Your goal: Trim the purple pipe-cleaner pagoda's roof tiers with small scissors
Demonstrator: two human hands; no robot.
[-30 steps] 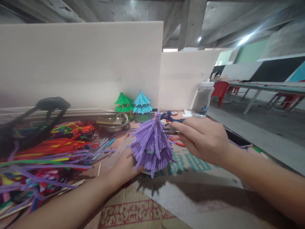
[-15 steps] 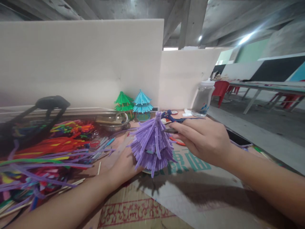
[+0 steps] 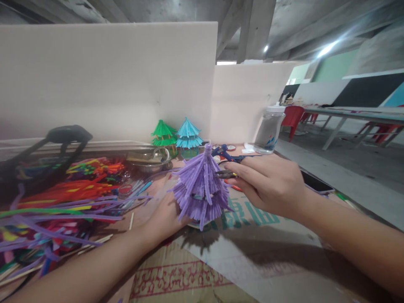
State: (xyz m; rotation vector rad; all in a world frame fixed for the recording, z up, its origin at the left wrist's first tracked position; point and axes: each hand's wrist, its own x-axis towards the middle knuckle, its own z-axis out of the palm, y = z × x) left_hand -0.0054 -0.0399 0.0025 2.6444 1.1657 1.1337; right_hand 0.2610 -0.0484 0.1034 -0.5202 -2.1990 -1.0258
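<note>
In the head view, a purple two-tiered model (image 3: 205, 189) stands in the near middle, above the cardboard (image 3: 175, 280). Its roofs are cones of soft, fuzzy strips laid side by side like thatch, gathered into a wrapped, stubby peak; the lower edges splay out raggedly. The left hand (image 3: 164, 216) reaches in from the left to the model's lower side; its fingers are hidden behind the purple strips, so I cannot tell how they are set. On the right, the right hand (image 3: 274, 181) pinches a slim, dark metal tool (image 3: 225, 174) between thumb and fingers, its narrow tip at the right slope of the upper roof. The tool looks like small pliers or cutters, though too little of it shows to be sure.

To the left sprawls a tangled heap of fuzzy strips (image 3: 59, 195) in orange, purple, green and yellow, with thin, straight wooden sticks (image 3: 94, 245) on its near side. Farther off are a shiny, rounded metal bowl (image 3: 148, 167), a green model (image 3: 163, 136) and a light-blue model (image 3: 188, 136), both with pointed, layered roofs. A dark-blue glue gun (image 3: 224, 152) lies beyond the tool. To the right are a see-through, waisted plastic bottle (image 3: 267, 132) and a flat, glossy phone (image 3: 317, 184).
</note>
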